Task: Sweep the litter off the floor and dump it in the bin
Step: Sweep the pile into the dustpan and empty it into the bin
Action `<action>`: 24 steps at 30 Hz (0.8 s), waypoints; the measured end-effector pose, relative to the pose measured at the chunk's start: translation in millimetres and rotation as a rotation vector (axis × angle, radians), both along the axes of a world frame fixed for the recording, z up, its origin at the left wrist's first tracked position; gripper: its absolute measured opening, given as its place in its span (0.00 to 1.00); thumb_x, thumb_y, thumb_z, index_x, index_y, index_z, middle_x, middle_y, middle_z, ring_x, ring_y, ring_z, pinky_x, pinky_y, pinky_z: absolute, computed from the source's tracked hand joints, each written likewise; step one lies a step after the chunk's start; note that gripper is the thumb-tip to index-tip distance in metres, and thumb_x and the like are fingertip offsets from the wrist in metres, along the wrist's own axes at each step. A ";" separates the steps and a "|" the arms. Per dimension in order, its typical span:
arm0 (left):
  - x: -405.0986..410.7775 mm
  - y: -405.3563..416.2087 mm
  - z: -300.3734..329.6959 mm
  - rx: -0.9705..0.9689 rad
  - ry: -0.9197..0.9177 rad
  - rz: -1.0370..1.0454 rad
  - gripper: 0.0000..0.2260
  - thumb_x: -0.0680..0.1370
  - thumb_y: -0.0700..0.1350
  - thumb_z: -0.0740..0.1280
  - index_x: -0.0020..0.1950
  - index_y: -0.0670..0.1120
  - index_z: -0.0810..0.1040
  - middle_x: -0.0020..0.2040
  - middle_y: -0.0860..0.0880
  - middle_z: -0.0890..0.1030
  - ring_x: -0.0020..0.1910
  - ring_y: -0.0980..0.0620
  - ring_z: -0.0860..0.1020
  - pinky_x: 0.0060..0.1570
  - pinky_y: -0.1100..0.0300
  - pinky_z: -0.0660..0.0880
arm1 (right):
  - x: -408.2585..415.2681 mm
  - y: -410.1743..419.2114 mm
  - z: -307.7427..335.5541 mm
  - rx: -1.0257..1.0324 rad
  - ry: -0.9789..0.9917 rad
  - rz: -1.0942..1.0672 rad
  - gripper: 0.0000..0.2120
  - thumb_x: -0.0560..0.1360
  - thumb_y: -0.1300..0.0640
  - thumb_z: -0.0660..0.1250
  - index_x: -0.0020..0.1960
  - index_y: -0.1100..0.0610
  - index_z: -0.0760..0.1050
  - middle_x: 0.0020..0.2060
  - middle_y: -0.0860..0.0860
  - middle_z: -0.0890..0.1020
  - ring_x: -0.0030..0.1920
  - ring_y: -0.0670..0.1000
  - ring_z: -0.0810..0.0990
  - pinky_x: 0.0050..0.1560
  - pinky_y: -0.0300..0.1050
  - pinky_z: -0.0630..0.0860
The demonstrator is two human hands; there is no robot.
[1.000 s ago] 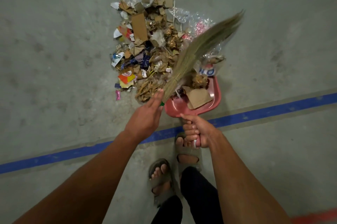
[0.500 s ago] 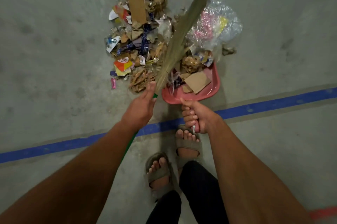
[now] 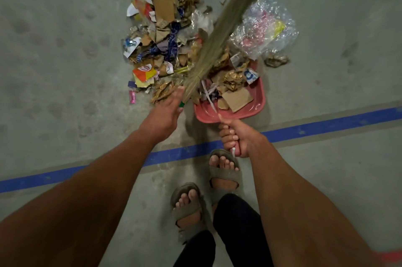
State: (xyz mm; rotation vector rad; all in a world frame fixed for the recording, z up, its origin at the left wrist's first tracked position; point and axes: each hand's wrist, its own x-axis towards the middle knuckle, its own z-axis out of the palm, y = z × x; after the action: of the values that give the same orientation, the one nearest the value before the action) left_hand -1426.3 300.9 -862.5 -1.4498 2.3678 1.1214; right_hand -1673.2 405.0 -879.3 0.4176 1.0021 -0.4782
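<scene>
A pile of litter (image 3: 165,34), mostly torn cardboard, wrappers and paper scraps, lies on the grey floor ahead of me. My left hand (image 3: 164,114) grips the green handle of a grass broom (image 3: 224,27), whose bristles slant up and right across the pile. A red dustpan (image 3: 258,101) sits on the floor at the pile's near right edge, holding cardboard pieces and wrappers. My right hand (image 3: 236,136) grips the dustpan's handle. A crumpled clear plastic bag (image 3: 265,25) lies just beyond the dustpan's mouth.
A blue tape line (image 3: 326,124) crosses the concrete floor just behind the dustpan. My sandalled feet (image 3: 221,171) stand close behind it. A strip of red marking (image 3: 391,256) shows at the bottom right corner. No bin is in view.
The broom's bristles have swung from pointing right to pointing farther up and away over the pile. More scraps now lie in the dustpan, and the plastic bag shows uncovered.
</scene>
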 end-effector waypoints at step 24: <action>-19.0 84.1 209.6 -0.173 -0.281 -0.299 0.35 0.84 0.45 0.63 0.85 0.53 0.46 0.86 0.53 0.50 0.39 0.45 0.77 0.33 0.51 0.78 | 4.5 33.2 207.1 -0.061 -0.045 -0.005 0.22 0.83 0.52 0.63 0.32 0.52 0.63 0.20 0.45 0.59 0.17 0.42 0.55 0.15 0.37 0.54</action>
State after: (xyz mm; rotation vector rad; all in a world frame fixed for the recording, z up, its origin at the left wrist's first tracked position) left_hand -1445.4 385.0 -653.0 -1.1548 2.4164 0.6119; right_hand -1668.8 438.2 -672.2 0.3745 0.9410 -0.5012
